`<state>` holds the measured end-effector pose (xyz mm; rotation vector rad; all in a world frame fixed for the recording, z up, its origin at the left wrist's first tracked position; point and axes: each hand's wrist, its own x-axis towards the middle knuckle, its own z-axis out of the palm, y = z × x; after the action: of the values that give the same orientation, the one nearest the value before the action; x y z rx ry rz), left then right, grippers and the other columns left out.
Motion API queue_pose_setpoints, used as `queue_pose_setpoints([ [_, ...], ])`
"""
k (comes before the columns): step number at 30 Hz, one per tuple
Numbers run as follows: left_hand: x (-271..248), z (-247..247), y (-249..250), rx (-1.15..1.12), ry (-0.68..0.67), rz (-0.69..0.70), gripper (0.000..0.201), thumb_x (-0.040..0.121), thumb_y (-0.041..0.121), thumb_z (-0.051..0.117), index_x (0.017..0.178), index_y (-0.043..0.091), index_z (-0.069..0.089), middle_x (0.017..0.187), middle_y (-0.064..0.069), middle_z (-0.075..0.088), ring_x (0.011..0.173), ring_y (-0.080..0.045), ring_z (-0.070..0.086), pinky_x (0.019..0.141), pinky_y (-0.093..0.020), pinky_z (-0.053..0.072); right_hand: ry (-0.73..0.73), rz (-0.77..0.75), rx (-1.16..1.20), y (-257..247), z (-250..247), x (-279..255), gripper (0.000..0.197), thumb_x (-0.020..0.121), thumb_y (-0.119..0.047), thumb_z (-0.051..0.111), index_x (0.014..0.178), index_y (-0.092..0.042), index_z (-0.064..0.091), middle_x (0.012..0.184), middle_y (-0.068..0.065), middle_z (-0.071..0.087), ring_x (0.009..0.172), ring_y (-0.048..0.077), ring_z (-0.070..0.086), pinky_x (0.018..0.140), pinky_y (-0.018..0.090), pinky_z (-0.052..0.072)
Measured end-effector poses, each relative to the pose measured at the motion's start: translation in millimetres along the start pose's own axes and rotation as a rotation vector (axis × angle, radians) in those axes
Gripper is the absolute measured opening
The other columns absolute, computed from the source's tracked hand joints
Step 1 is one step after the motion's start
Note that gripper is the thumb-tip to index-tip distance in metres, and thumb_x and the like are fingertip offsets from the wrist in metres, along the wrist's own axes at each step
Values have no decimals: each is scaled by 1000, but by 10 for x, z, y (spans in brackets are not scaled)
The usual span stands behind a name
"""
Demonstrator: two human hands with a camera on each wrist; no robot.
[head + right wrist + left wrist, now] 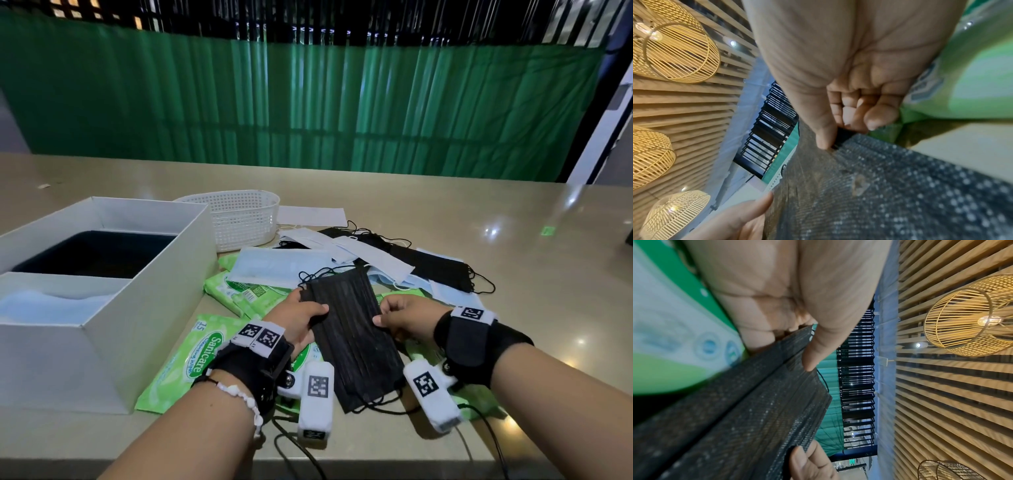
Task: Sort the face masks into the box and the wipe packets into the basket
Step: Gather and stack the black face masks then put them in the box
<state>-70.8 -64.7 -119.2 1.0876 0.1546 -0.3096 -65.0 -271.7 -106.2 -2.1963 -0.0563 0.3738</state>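
A stack of black face masks [352, 339] is held just above the table between both hands. My left hand [301, 317] pinches its left edge, thumb on top; the left wrist view shows the same black masks [748, 415] under my thumb. My right hand [400, 320] pinches the right edge, and the right wrist view shows these black masks [890, 191] at my thumb. Green wipe packets [186, 359] lie under and beside my hands. More blue, white and black masks [373, 257] are piled behind. The white box [113, 329] stands at the left, the white basket [239, 216] behind it.
The box has a dark compartment at the back and light blue masks in the front one. A white sheet of paper [310, 216] lies right of the basket. The beige table [513, 240] stretches away to the right; a green curtain hangs behind.
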Motion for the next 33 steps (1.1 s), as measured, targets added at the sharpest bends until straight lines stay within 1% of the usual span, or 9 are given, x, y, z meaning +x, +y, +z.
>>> queue_pose_setpoints([
  [5,8,-13,-14,40,10,-11,34,87,-18,37,106,8,50,103,-19,61,87,-29,62,67,-37,58,19,6,3,29,16,30,32,83,-16,67,61,-20,45,47,-7,48,47,12,42,49,24,32],
  [10,20,-19,-10,-14,37,-25,51,81,-19,16,114,0,50,98,-18,58,78,-27,57,52,-32,58,-66,14,-67,2,17,25,32,85,-15,64,60,-21,44,52,-5,44,52,13,39,54,25,31],
  [14,-9,-2,15,20,54,-26,57,85,-18,14,122,7,51,90,-11,60,70,-21,60,54,-30,57,-128,18,-100,-16,9,-4,30,85,-15,63,61,-21,45,57,-3,44,55,12,40,60,27,33],
  [16,-29,10,27,23,53,-33,56,88,-15,16,125,9,50,88,-9,60,58,-16,62,48,-26,56,-144,6,-113,-28,18,-22,29,85,-16,64,62,-20,47,56,-5,44,55,11,41,61,26,34],
  [21,-90,50,60,-24,41,-101,28,100,12,34,117,1,53,89,-13,63,59,-19,65,46,-26,56,-155,-3,-113,-35,33,-29,26,86,-19,63,65,-21,49,52,-11,46,53,8,41,56,20,33],
  [24,-77,56,45,-1,46,-104,35,99,10,40,130,-5,46,105,-19,61,74,-22,63,50,-30,58,-174,-13,68,-30,21,-23,26,86,-13,63,66,-20,47,61,-3,44,58,12,39,58,24,32],
  [26,-58,46,36,12,60,-85,34,97,5,39,129,-5,45,110,-21,58,77,-24,60,52,-31,58,-175,6,146,-46,-9,-28,25,80,-16,66,63,-21,48,64,-1,44,60,14,39,58,26,32],
  [29,-54,53,33,71,32,-54,21,95,-2,39,110,-1,53,110,-23,59,80,-24,61,70,-35,58,-163,24,16,-94,-19,-51,27,85,-17,65,63,-21,50,61,-4,48,59,12,41,60,24,34],
  [33,-52,38,-4,84,14,-5,33,91,-12,36,118,-1,50,111,-23,58,87,-24,61,74,-36,57,-92,38,-145,-139,45,-44,26,85,-22,65,63,-21,52,58,-8,48,57,10,42,63,24,36],
])
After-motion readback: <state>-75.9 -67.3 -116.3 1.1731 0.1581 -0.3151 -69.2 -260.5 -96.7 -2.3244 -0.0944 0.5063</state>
